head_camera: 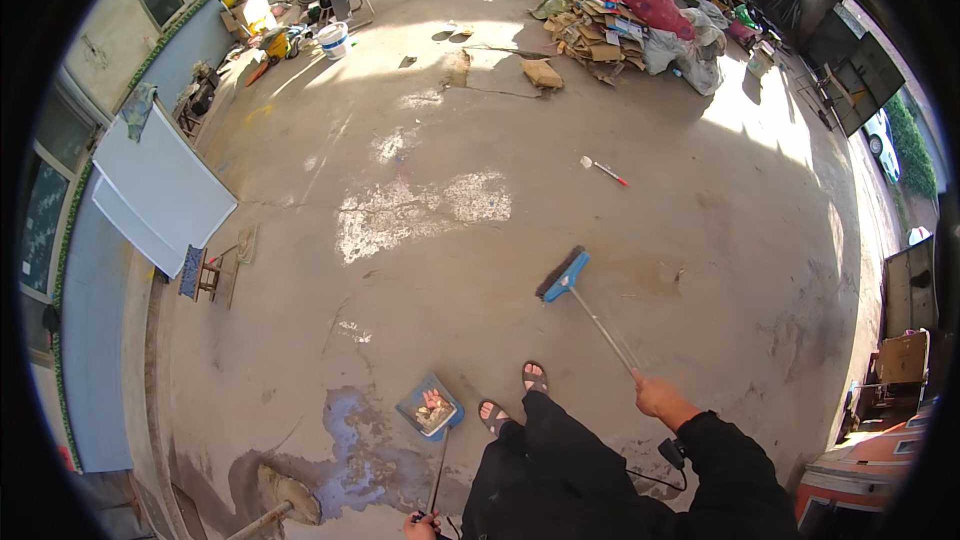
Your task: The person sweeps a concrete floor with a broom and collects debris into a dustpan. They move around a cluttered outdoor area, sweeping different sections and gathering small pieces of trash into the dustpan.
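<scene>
My right hand [658,397] is closed around the metal handle of a broom [566,277] with a blue head and dark bristles, held out in front of me to the right. At the bottom edge, my left hand [421,525] grips the long handle of a blue dustpan [411,409]. The dustpan is to the left of my sandalled feet, with pale debris and some pinkish pieces in it. Whether the broom's bristles touch the concrete cannot be told.
Ahead lies a red-and-white marker-like stick [611,174]. Flattened cardboard [592,34] and bags are piled farther off. White boards [161,172] lean at the left, near a small stool [206,274]. A pole with a round base [300,495] stands on wet concrete at lower left.
</scene>
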